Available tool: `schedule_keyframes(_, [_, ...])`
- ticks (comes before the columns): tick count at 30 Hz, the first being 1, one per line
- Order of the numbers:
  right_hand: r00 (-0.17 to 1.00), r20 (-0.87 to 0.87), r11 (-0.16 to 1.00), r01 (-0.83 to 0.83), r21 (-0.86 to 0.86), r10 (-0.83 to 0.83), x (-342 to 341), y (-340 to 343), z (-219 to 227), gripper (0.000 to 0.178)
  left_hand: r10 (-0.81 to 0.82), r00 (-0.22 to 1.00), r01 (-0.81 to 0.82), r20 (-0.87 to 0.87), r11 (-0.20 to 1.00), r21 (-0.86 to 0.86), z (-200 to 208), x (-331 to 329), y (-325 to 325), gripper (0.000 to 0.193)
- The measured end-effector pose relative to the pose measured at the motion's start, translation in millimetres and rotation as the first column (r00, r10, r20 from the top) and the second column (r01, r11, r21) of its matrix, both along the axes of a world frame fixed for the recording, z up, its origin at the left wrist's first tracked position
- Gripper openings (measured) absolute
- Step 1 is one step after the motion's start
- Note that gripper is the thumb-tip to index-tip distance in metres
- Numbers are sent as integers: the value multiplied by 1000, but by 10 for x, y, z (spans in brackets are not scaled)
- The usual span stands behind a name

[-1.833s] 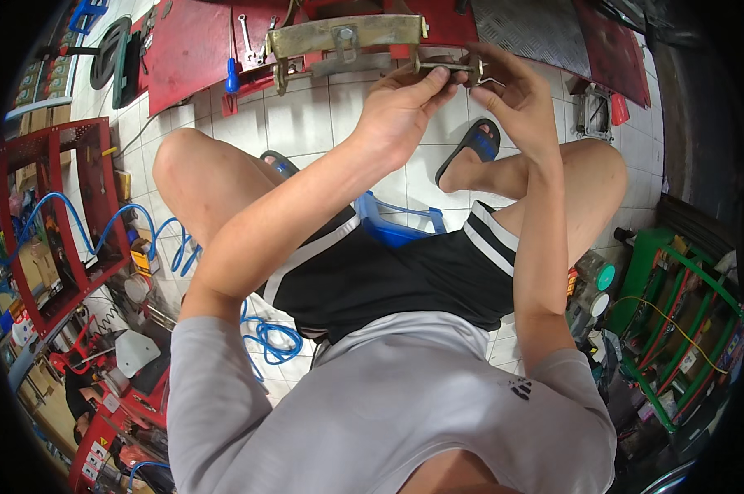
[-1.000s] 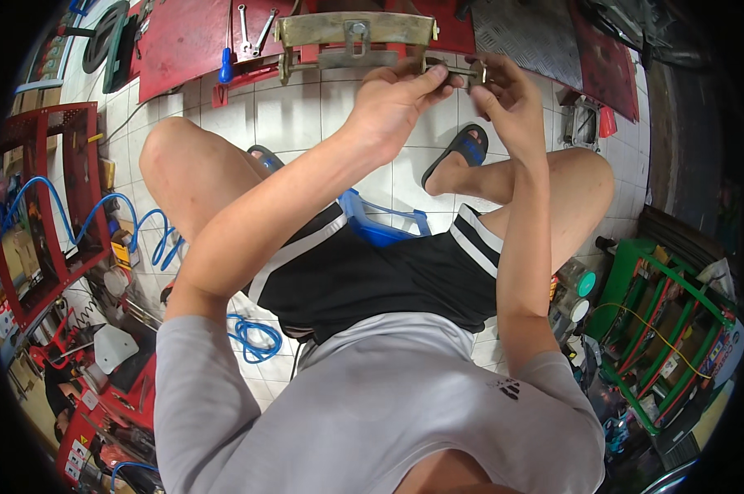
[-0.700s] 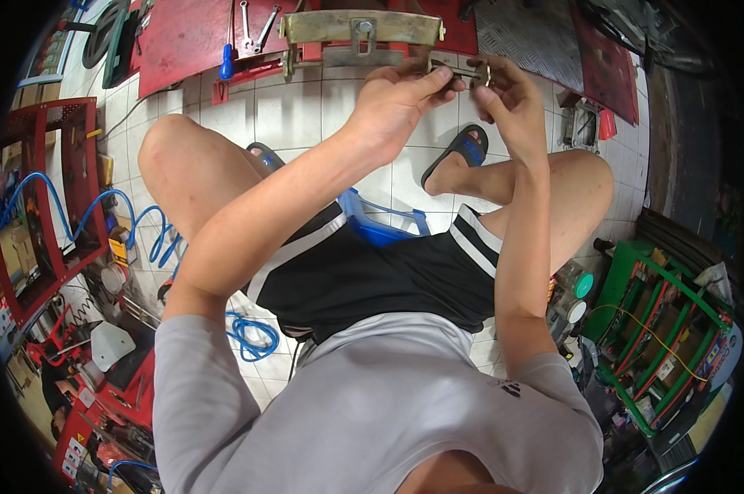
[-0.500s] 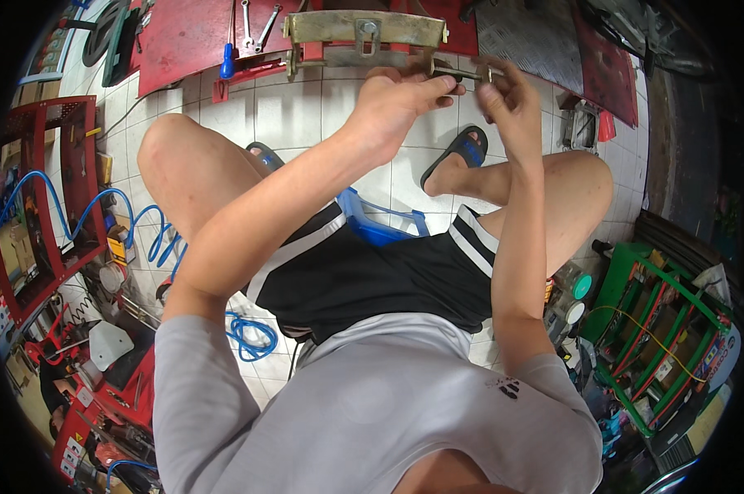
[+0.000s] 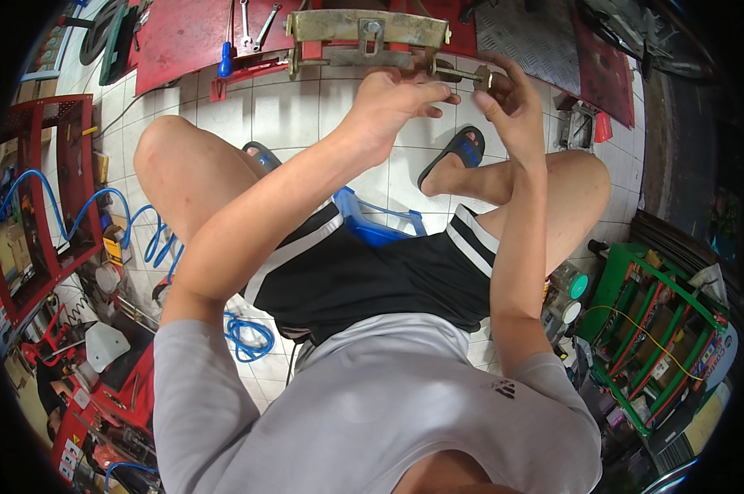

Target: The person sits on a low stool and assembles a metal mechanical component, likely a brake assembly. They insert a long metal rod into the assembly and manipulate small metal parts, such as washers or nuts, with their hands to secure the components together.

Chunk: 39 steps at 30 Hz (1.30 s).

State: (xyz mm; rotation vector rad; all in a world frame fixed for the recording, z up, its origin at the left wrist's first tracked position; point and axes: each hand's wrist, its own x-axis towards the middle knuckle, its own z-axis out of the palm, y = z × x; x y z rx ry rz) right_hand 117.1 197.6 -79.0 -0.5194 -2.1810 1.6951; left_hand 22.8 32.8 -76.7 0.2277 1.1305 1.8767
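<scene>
A worn, brass-coloured metal bracket (image 5: pixel 331 28) lies across the front edge of the red bench, at the top of the view. From its right end a thin metal rod (image 5: pixel 464 74) sticks out to the right, with a nut-like end piece (image 5: pixel 482 79). My right hand (image 5: pixel 513 97) has its thumb and fingers closed around that end piece. My left hand (image 5: pixel 396 100) is at the bracket's lower right edge, fingers curled against it and partly hidden. Its thumb side lies just below the rod, apart from it.
On the red bench (image 5: pixel 182 49) lie a blue-handled screwdriver (image 5: pixel 225 62) and two wrenches (image 5: pixel 265 26). A blue stool (image 5: pixel 380 226) shows between my legs. Blue hose (image 5: pixel 248 339) coils on the tiled floor. A red rack (image 5: pixel 46 206) stands left, a green rack (image 5: pixel 635 329) right.
My left fingers have slipped slightly down, off the rod, so more of it shows. My right hand has turned the end piece a little, and its flat face shows more.
</scene>
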Motion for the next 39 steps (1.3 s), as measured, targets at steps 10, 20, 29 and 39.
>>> schedule_keyframes(10, [989, 147, 999, 32, 5, -32, 26, 118, -79, 44, -8, 1000, 8, 19, 1000, 6, 1, -13, -27, 21])
schedule_keyframes(20, [997, 54, 999, -54, 1, 54, 36, 112, 6, 32, -91, 996, 91, 16, 996, 14, -42, -70, -48, 24])
schedule_keyframes(29, [996, -21, 995, -89, 48, 90, 12, 12, 21, 31, -93, 996, 93, 6, 996, 7, 3, -65, -57, 25])
schedule_keyframes(39, [992, 126, 955, -62, 291, 26, -36, 73, -112, 56, -59, 998, 60, 33, 998, -27, 35, -61, -49, 34])
